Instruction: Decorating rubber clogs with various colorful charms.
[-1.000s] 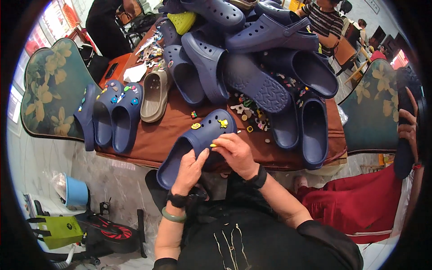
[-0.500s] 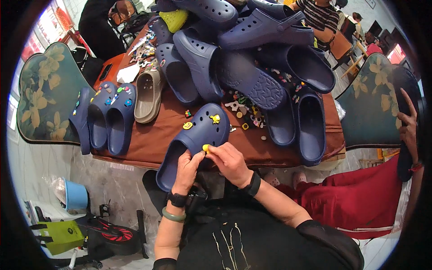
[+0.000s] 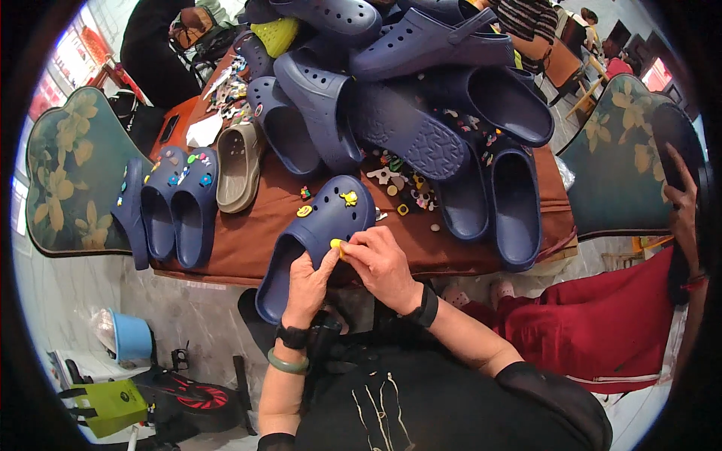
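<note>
A navy clog (image 3: 331, 214) lies tilted at the table's front edge, its toe pointing away from me. Two yellow shoe charms, a round one (image 3: 304, 211) and a figure-shaped one (image 3: 349, 198), sit on its upper. With my left hand (image 3: 304, 289) I grip the clog's right side, thumb up near its rim. Between the fingertips of my right hand (image 3: 382, 263), closed in a pinch, is a small yellow charm (image 3: 335, 243) against the side of the upper. Its shape is partly covered by the fingers.
Navy clogs (image 3: 414, 128) are heaped at the table's back, with loose charms (image 3: 402, 184) among them. A grey-brown clog (image 3: 241, 169) and charm-decorated navy clogs (image 3: 194, 218) stand left. At right, a person in red trousers (image 3: 587, 323) holds a dark clog (image 3: 674, 139).
The clog and both my hands appear slightly further left; the whole view has shifted a little. My pinch on the yellow charm is unchanged.
</note>
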`<action>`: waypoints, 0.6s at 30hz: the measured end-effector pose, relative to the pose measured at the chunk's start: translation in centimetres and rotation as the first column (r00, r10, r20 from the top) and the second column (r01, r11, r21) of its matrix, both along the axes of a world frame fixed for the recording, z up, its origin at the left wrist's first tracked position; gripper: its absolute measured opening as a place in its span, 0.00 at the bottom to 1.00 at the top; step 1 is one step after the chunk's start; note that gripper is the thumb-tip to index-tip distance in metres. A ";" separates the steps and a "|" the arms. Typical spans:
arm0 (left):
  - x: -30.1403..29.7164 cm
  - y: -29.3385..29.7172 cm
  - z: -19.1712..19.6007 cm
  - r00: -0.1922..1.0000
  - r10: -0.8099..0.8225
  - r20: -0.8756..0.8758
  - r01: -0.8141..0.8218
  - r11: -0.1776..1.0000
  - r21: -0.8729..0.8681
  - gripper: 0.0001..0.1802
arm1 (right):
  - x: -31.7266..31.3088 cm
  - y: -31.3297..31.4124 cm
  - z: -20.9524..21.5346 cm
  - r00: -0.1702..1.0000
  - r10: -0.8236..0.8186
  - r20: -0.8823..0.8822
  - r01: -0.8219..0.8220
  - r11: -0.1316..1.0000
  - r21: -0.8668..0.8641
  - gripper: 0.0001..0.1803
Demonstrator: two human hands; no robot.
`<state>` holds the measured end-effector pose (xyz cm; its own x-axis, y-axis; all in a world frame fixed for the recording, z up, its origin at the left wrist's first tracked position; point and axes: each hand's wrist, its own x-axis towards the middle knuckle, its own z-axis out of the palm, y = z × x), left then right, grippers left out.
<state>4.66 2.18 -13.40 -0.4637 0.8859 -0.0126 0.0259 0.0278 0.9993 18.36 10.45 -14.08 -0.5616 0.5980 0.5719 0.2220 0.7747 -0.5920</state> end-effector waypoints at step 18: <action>-1.3 1.1 1.7 0.990 -0.136 -0.037 0.132 0.986 -0.104 0.14 | -0.3 1.2 -1.9 0.990 0.084 -0.114 -0.100 0.984 -0.147 0.14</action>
<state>3.38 3.25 -11.68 -0.3430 0.9353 -0.0873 0.0794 0.1215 0.9894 18.08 11.62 -16.00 -0.5583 0.6311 0.5385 0.0828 0.6883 -0.7207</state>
